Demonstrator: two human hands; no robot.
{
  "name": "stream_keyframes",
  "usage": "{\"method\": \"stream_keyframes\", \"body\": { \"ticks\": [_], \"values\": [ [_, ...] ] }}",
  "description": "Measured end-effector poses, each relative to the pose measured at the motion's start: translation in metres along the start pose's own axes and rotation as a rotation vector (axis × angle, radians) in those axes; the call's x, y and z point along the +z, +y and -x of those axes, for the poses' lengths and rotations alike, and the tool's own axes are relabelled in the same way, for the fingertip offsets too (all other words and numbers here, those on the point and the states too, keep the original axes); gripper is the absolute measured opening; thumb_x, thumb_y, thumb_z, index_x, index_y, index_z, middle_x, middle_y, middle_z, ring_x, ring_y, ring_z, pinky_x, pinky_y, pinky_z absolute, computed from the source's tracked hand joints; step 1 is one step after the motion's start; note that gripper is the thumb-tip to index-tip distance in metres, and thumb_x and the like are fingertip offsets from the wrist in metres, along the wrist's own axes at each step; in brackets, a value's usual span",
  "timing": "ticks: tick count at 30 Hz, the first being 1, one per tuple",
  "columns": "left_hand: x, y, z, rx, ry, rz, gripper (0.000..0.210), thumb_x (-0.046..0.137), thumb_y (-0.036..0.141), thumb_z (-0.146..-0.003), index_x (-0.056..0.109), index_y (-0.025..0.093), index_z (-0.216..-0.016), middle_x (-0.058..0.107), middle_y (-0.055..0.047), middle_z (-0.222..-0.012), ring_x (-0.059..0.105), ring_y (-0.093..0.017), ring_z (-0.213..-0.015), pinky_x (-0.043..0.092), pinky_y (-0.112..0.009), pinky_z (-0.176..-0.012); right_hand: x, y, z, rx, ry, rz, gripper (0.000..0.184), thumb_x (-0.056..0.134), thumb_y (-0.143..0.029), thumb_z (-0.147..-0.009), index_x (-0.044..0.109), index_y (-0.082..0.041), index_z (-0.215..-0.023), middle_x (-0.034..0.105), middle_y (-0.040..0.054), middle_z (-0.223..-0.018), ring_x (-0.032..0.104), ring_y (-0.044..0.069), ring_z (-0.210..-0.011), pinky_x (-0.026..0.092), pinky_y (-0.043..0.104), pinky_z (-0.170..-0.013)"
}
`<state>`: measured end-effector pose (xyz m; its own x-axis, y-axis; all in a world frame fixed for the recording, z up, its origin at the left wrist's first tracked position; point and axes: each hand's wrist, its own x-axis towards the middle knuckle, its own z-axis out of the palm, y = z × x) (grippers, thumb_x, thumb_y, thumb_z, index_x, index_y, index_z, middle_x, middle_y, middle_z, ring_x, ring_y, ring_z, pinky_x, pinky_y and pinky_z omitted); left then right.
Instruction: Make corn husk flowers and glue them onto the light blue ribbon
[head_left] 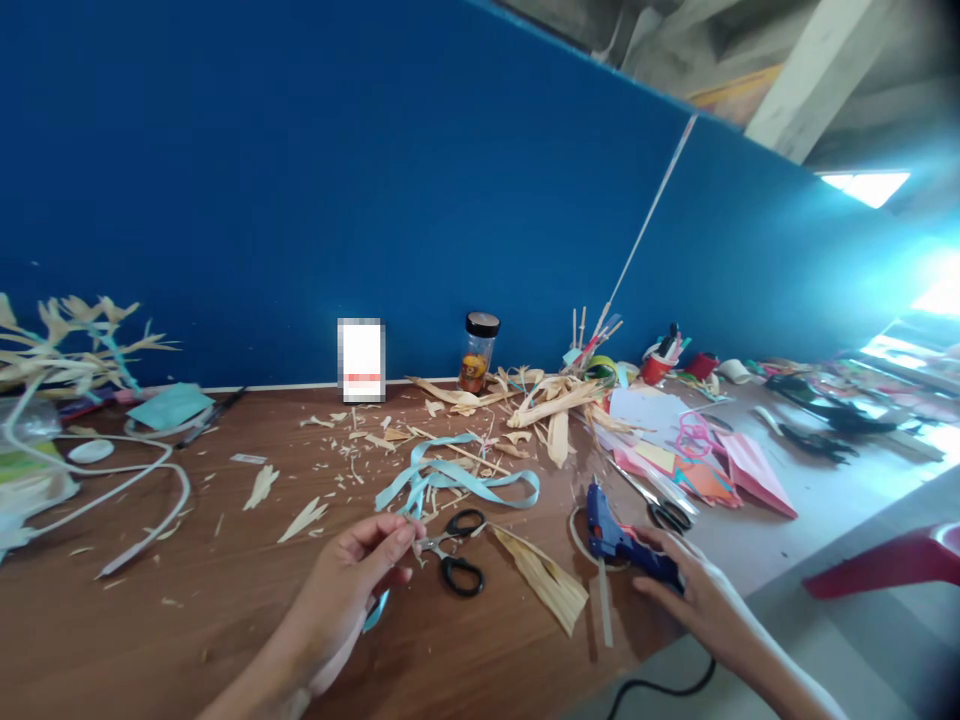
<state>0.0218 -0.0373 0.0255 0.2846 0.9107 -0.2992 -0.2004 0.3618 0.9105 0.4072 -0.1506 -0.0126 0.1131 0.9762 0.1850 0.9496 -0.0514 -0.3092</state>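
My left hand (375, 560) is closed in a pinch, and light blue ribbon (457, 483) runs from its fingertips across the table. A short end of the ribbon also shows below the palm. What else may be in the pinch is hidden. Black-handled scissors (459, 577) lie right beside those fingertips, blades partly covered. My right hand (686, 580) is wrapped around the handle of a blue glue gun (611, 535), its nozzle pointing away from me and a clear glue stick (604, 605) below it. Between my hands lies a dried corn husk piece (547, 580).
Husk scraps (555, 405) litter the table (187, 630). A black-lidded jar (477, 355) and a blurred white card (361, 360) stand by the blue wall. More scissors (667, 512) and coloured paper (754, 470) lie right; a white cable (184, 490) coils left. A red chair (892, 560) is right.
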Motion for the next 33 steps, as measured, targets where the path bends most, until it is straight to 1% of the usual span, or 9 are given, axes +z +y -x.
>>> {"method": "stream_keyframes", "body": {
  "ticks": [3,6,10,14,16,20,23,28,33],
  "values": [
    [-0.010,0.006,0.000,0.031,0.068,0.053,0.016,0.070,0.032,-0.063,0.065,0.018,-0.069,0.061,0.000,-0.078,0.052,-0.010,-0.070,0.042,-0.018,-0.059,-0.010,0.004,0.001,0.006,0.000,0.006,0.046,0.052,-0.041,-0.076,0.046,-0.022,-0.117,0.056,0.0089,-0.117,0.052,0.025,-0.107,0.044,0.038,-0.087],
    [-0.023,0.010,-0.003,0.060,0.136,0.136,0.020,0.073,0.029,-0.059,0.066,0.017,-0.074,0.060,0.001,-0.072,0.050,-0.008,-0.061,0.042,-0.017,-0.054,-0.018,-0.012,0.002,0.078,0.120,-0.001,0.041,0.050,-0.045,-0.077,0.050,-0.022,-0.111,0.062,0.0088,-0.107,0.060,0.025,-0.094,0.049,0.037,-0.079],
    [-0.032,0.012,-0.011,0.108,0.212,0.192,0.021,0.072,0.029,-0.059,0.065,0.016,-0.074,0.057,0.003,-0.065,0.047,-0.004,-0.053,0.040,-0.016,-0.050,-0.014,-0.089,0.001,-0.023,0.209,-0.113,0.031,0.047,-0.040,-0.080,0.051,-0.024,-0.106,0.067,0.0071,-0.094,0.065,0.021,-0.079,0.053,0.029,-0.065],
    [-0.028,0.007,-0.024,0.182,0.230,0.174,0.021,0.070,0.029,-0.062,0.063,0.013,-0.074,0.056,0.003,-0.062,0.045,-0.004,-0.051,0.038,-0.015,-0.049,0.012,-0.180,-0.013,-0.412,0.037,-0.122,0.027,0.048,-0.025,-0.080,0.052,-0.025,-0.107,0.064,0.0065,-0.099,0.061,0.020,-0.089,0.051,0.029,-0.074],
    [-0.025,0.004,-0.030,0.222,0.237,0.160,0.021,0.069,0.029,-0.063,0.062,0.012,-0.073,0.055,0.003,-0.059,0.044,-0.004,-0.050,0.037,-0.016,-0.048,0.032,-0.204,-0.025,-0.483,-0.028,-0.033,0.030,0.045,-0.016,-0.080,0.053,-0.023,-0.108,0.062,0.0076,-0.105,0.058,0.021,-0.095,0.049,0.033,-0.079],
    [-0.026,-0.004,-0.035,0.288,0.233,0.089,0.021,0.065,0.032,-0.066,0.062,0.013,-0.074,0.052,0.005,-0.052,0.043,-0.005,-0.045,0.036,-0.017,-0.047,0.072,-0.206,-0.048,-0.442,-0.026,0.236,0.038,0.042,-0.003,-0.074,0.056,-0.015,-0.106,0.059,0.0136,-0.111,0.057,0.028,-0.099,0.050,0.039,-0.077],
    [-0.032,-0.009,-0.035,0.293,0.239,0.058,0.020,0.062,0.033,-0.069,0.061,0.014,-0.075,0.051,0.006,-0.051,0.043,-0.005,-0.044,0.034,-0.017,-0.045,0.086,-0.198,-0.054,-0.436,-0.032,0.358,0.043,0.042,0.001,-0.070,0.057,-0.018,-0.106,0.057,0.0128,-0.115,0.057,0.029,-0.098,0.050,0.039,-0.072],
    [-0.038,-0.011,-0.032,0.360,0.247,-0.065,0.019,0.060,0.032,-0.071,0.062,0.013,-0.074,0.051,0.005,-0.052,0.044,-0.006,-0.045,0.036,-0.018,-0.046,0.074,-0.204,-0.050,-0.512,-0.020,0.350,0.039,0.041,0.001,-0.068,0.059,-0.018,-0.097,0.063,0.0120,-0.099,0.059,0.028,-0.091,0.046,0.036,-0.073],
    [-0.038,-0.011,-0.031,0.368,0.233,-0.088,0.019,0.059,0.033,-0.071,0.062,0.014,-0.073,0.051,0.004,-0.053,0.043,-0.007,-0.044,0.036,-0.018,-0.044,0.055,-0.206,-0.046,-0.503,-0.105,0.147,0.030,0.042,-0.006,-0.070,0.056,-0.022,-0.092,0.065,0.0073,-0.078,0.061,0.020,-0.066,0.043,0.026,-0.057]
  ]
}}
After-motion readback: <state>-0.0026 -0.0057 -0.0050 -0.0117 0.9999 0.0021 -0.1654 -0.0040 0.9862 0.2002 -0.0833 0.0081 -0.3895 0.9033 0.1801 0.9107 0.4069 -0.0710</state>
